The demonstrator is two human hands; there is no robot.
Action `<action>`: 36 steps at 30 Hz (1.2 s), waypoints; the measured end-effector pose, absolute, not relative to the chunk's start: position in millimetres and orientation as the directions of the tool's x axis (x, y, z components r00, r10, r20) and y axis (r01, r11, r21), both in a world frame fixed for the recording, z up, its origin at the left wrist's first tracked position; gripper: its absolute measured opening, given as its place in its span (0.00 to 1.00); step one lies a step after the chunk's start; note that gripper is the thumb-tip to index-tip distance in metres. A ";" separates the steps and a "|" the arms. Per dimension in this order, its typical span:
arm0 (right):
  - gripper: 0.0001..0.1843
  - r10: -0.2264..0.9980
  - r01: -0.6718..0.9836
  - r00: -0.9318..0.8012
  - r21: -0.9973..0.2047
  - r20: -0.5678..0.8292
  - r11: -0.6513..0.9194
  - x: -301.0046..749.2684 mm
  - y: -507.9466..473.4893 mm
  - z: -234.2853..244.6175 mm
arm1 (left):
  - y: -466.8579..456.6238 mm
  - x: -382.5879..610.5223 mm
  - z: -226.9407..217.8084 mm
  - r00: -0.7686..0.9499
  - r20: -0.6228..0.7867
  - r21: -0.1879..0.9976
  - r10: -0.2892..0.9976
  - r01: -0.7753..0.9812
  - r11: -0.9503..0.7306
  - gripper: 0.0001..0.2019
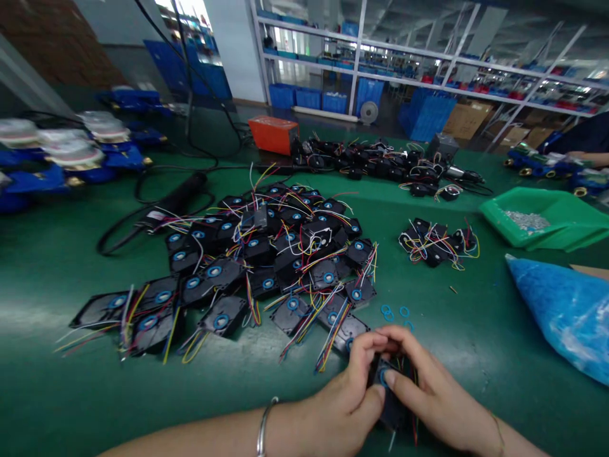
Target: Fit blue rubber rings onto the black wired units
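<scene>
Both my hands are closed around one black plastic housing (392,406) with coloured wires, low in the view. My left hand (349,393) grips its left side, thumb on top. My right hand (423,390) wraps the other side, its thumb pressing beside a blue ring (383,377) on the housing. The fingers hide part of the housing. Just beyond my hands, several loose blue rings (387,312) lie on the green table (457,343). To the left spreads a pile of similar black housings (257,249), many with blue rings on top and wires trailing out.
At the right are a green bin (566,219) of small parts and a blue plastic bag (566,304). Small wired parts (435,244) lie nearer the middle. An orange box (273,134) stands at the back. A corded black tool (178,197) and blue meter bodies (71,165) occupy the left.
</scene>
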State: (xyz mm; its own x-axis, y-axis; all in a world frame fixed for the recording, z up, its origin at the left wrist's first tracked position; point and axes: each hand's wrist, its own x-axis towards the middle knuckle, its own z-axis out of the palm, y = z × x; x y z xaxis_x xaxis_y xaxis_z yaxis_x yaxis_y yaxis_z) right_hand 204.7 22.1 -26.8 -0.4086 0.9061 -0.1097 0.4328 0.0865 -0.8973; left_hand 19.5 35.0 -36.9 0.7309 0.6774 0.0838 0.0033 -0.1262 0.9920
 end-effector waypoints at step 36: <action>0.09 0.855 0.838 0.252 -0.545 0.453 0.042 272.7 103.1 -53.9 | 36.1 22.2 -52.3 0.765 -0.048 0.976 0.642 -0.100 0.193 0.23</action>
